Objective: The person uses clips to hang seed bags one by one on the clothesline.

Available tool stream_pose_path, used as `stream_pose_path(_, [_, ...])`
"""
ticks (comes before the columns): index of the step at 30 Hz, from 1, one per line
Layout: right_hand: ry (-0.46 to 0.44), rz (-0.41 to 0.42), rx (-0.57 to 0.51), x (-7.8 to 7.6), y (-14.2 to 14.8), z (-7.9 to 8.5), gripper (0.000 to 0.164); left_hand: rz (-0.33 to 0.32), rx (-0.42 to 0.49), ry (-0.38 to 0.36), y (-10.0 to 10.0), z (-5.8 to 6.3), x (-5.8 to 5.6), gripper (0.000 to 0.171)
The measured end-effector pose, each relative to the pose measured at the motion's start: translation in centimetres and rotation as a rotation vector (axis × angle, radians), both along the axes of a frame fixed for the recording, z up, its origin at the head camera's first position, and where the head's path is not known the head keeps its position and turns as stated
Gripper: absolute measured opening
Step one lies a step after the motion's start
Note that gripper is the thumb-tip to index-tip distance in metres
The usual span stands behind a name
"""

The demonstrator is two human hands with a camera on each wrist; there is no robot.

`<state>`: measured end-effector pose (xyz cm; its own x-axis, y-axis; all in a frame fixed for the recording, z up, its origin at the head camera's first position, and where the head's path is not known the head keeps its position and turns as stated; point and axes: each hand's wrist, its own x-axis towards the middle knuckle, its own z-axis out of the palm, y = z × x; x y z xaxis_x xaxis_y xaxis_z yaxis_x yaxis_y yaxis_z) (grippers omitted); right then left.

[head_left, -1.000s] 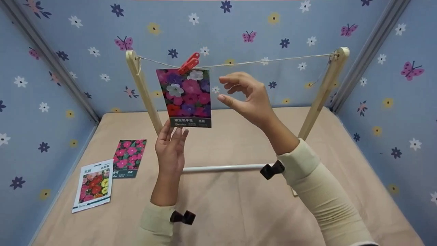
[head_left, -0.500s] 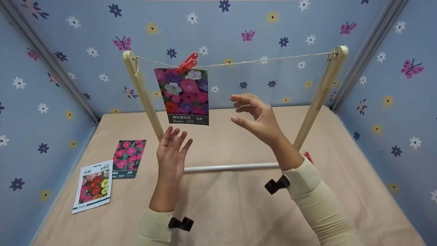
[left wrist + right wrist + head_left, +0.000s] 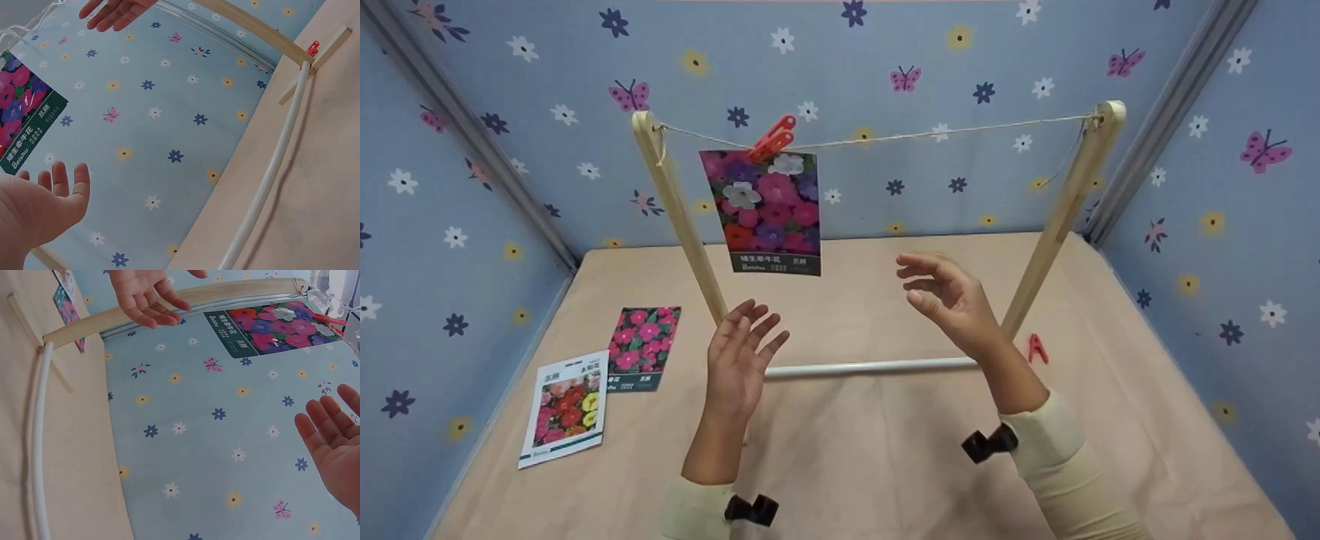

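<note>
A flower seed packet [image 3: 772, 214] with pink, purple and white blooms hangs from a string [image 3: 907, 138], held at its top edge by a red clothespin [image 3: 772, 139]. Just below the packet, my left hand [image 3: 739, 364] is raised with relaxed fingers, touching nothing. My right hand [image 3: 956, 304] hovers to the right, its fingers loosely bent around bare air. Both palms show in the wrist views, with the packet [image 3: 25, 109] hanging apart from the left fingers. A second red clothespin [image 3: 1037, 349] lies on the table beside the right wrist.
Two wooden posts [image 3: 679, 217] carry the string, joined low down by a white rod [image 3: 870, 367]. At the left on the table [image 3: 840, 465] lie a pink-flowered packet [image 3: 645, 345] and a white-bordered packet [image 3: 564, 409] overlapping it. Patterned blue walls [image 3: 840, 67] enclose the table.
Both hands have drawn down from the hanging packet, the right one also moving rightward. The left fingers have come away from the packet's bottom edge. The clothespin on the table has come into sight.
</note>
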<state>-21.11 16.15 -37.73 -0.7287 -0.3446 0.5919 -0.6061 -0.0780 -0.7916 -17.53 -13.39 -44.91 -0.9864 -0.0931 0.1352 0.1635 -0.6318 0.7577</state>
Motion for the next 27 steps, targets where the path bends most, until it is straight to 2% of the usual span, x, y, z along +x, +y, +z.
stream_pose_path(11, [-0.019,-0.05,-0.009,1.3,2.9,-3.0,0.039,0.026,-0.215,0.089,-1.1,-1.7,1.4,0.026])
stream_pose_path(18, [0.015,-0.151,-0.041,2.3,5.1,-4.5,0.032,0.12,-0.414,0.216,-2.2,-2.3,1.7,0.028])
stream_pose_path(21, [-0.001,-0.198,-0.042,2.7,6.2,-5.0,0.031,0.153,-0.473,0.261,-2.9,-2.5,2.0,0.027])
stream_pose_path(24, [-0.032,-0.251,-0.056,3.1,7.1,-5.5,0.029,0.186,-0.533,0.283,-3.5,-2.7,2.4,0.025])
stream_pose_path(27, [-0.051,-0.289,-0.072,3.3,7.8,-5.8,0.028,0.232,-0.611,0.27,-4.3,-2.8,2.9,0.025])
